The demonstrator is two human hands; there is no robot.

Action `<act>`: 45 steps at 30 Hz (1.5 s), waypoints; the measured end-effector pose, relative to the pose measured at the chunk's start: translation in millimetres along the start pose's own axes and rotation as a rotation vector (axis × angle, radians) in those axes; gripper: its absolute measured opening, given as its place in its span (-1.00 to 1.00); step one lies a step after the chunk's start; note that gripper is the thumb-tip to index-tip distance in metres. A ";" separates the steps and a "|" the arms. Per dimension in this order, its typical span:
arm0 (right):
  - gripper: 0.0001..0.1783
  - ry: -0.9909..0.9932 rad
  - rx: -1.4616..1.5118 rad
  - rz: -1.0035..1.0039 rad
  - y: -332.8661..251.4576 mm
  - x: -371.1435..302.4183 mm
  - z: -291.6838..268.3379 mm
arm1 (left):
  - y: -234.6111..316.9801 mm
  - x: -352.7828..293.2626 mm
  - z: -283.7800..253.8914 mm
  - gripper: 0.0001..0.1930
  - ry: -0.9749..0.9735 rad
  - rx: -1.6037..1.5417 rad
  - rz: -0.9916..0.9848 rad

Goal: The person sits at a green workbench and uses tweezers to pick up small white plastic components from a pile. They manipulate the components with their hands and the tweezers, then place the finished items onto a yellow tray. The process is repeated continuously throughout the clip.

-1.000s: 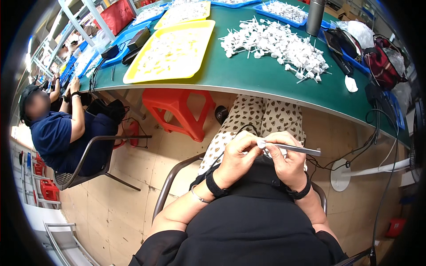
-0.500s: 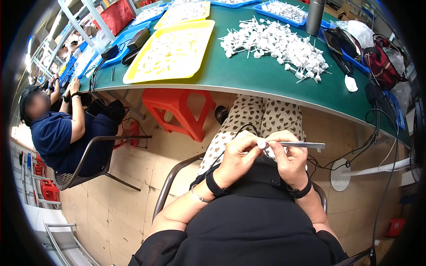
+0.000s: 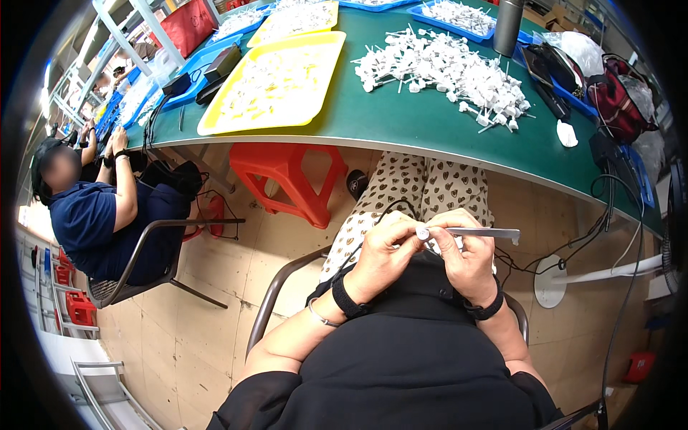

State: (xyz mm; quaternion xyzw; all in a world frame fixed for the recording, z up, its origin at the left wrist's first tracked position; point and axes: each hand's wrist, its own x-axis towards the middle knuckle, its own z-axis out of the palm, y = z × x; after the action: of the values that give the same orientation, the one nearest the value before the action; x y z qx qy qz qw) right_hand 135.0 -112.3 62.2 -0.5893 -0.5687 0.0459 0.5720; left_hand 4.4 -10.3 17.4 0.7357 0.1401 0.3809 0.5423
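Above my lap both hands meet, close together. Between the thumb and fingers of my left hand point(image 3: 385, 259) is a small white plastic piece point(image 3: 422, 233) with a round face. My right hand point(image 3: 467, 261) is closed around a slim, flat metal tool point(image 3: 494, 233), whose squared end sticks out to the right. The tool's other end is hidden behind the right thumb and fingers, close to the white piece. Whether the tool touches the piece I cannot tell.
A green table point(image 3: 423, 129) holds a heap of white stemmed plastic pieces point(image 3: 448, 75) and a yellow tray point(image 3: 322, 86) of small parts. A grey flask point(image 3: 508, 29) and bags stand at right. Under the table is a red stool point(image 3: 287, 172). A seated co-worker point(image 3: 107, 222) is at left.
The metal tool's free end has shifted slightly to the left, with a small movement of my right hand. My left hand keeps its hold on the white piece.
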 end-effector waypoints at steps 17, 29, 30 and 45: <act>-0.95 -0.038 -0.037 -0.006 0.2 0.1 -2.1 | -0.1 -0.6 -0.7 -0.87 -0.002 0.063 0.055; -0.93 -0.007 0.271 0.256 -0.8 -4.3 -3.0 | -2.7 -1.6 -0.8 -0.85 0.012 -0.040 0.002; -0.93 -0.005 0.242 0.231 1.0 -4.0 -2.3 | -6.2 -0.5 -0.7 -0.85 0.012 -0.036 0.029; -0.89 -0.017 0.129 0.209 -2.0 -3.2 -2.7 | -5.6 -0.3 -1.4 -0.87 0.018 0.075 0.105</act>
State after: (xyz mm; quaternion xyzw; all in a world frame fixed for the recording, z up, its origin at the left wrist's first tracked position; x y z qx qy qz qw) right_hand 134.6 -117.0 62.7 -0.6069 -0.5047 0.1468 0.5962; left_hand 4.3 -7.4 12.4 0.7584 0.1202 0.4100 0.4922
